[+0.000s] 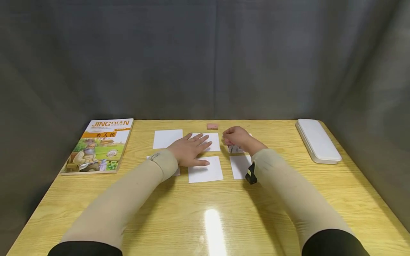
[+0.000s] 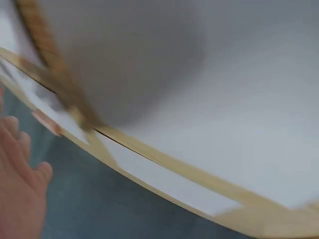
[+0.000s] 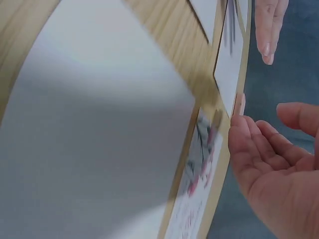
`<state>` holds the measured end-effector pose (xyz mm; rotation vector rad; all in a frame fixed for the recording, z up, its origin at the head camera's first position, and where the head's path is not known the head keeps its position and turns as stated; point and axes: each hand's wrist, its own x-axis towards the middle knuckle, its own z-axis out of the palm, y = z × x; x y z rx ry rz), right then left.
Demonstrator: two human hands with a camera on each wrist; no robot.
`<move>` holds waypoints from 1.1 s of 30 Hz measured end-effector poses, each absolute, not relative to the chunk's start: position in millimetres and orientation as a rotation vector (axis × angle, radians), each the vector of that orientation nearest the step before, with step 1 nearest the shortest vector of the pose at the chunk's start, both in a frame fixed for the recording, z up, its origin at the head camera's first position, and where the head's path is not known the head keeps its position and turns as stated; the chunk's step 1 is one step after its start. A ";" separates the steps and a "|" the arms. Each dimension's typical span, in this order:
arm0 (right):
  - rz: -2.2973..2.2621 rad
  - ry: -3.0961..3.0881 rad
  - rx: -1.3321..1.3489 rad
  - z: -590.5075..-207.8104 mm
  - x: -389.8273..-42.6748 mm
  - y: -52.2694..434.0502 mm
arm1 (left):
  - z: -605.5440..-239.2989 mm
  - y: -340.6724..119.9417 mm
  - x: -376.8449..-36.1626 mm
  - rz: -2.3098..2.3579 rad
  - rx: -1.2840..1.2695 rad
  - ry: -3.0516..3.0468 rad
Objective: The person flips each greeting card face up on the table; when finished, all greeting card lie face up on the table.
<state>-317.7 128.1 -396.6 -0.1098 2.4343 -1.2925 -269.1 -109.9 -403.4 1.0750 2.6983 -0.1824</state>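
Book [image 1: 99, 145] far left, out of play. Left hand [image 1: 191, 148] flat, fingers straight, pressing white card [image 1: 207, 141]; slide risk if pressure shifts, could knock neighbour card [image 1: 205, 169]. Right hand [image 1: 236, 138] curled over picture card [image 1: 235, 148], lifting edge; whether pinch is secure, cannot tell. Thin card may slip or bend. Case [image 1: 317, 139] far right.

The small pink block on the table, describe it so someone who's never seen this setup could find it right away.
Start at the wooden table and look at the white cards laid out in rows at its middle. Just beyond the far row, toward the grey curtain, sits the small pink block. It is the only pink thing there, much smaller than any card.
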 end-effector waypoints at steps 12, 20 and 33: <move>-1.436 2.241 0.007 -394.8 -319.3 107.1 | -417.6 -130.1 -277.2 -0.244 1.181 2.665; -1.527 2.225 0.079 -395.6 -319.3 104.1 | -417.2 -128.2 -277.2 -0.179 1.108 2.674; -1.653 2.186 0.173 -408.5 -321.1 104.2 | -420.4 -129.7 -271.8 -0.086 1.119 2.655</move>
